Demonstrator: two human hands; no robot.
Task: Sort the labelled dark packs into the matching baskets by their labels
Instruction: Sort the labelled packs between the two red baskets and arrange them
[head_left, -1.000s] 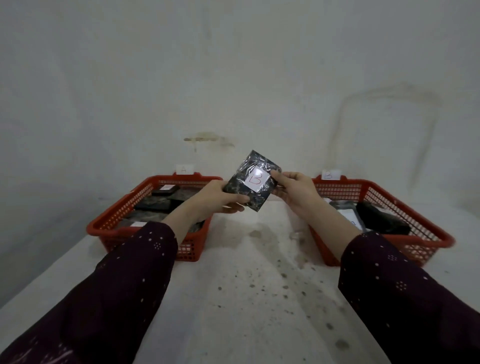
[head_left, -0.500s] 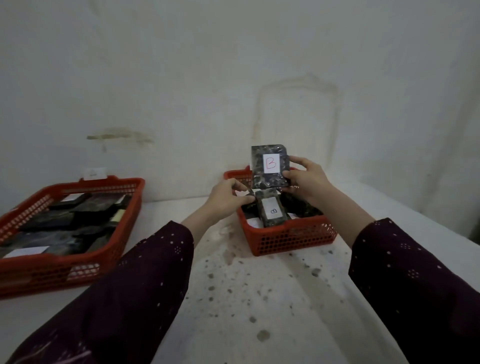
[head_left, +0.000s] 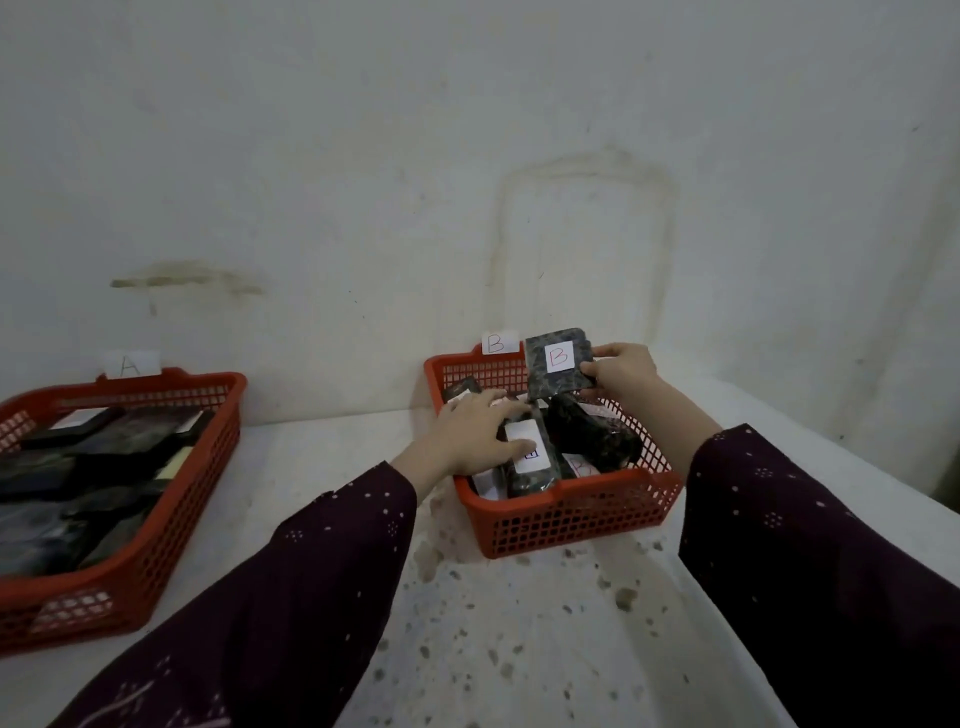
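A dark pack with a white label marked B (head_left: 559, 362) stands upright over the far part of the red basket tagged B (head_left: 571, 512). My right hand (head_left: 621, 374) pinches the pack's right edge. My left hand (head_left: 480, 434) reaches into that basket with its fingers spread flat on a labelled dark pack (head_left: 530, 457) lying there; it grips nothing that I can see. More dark packs (head_left: 592, 434) lie in the basket. The red basket tagged A (head_left: 171, 525) sits at the left, holding several dark packs.
Paper tags A (head_left: 130, 365) and B (head_left: 496, 343) stand at the baskets' back rims. The white table (head_left: 519, 639) is speckled with stains between the baskets. A stained white wall (head_left: 467, 182) rises close behind both baskets.
The left hand let go of the B pack and dropped onto a pack inside basket B. The right hand alone now holds the B pack, moved further back over the basket.
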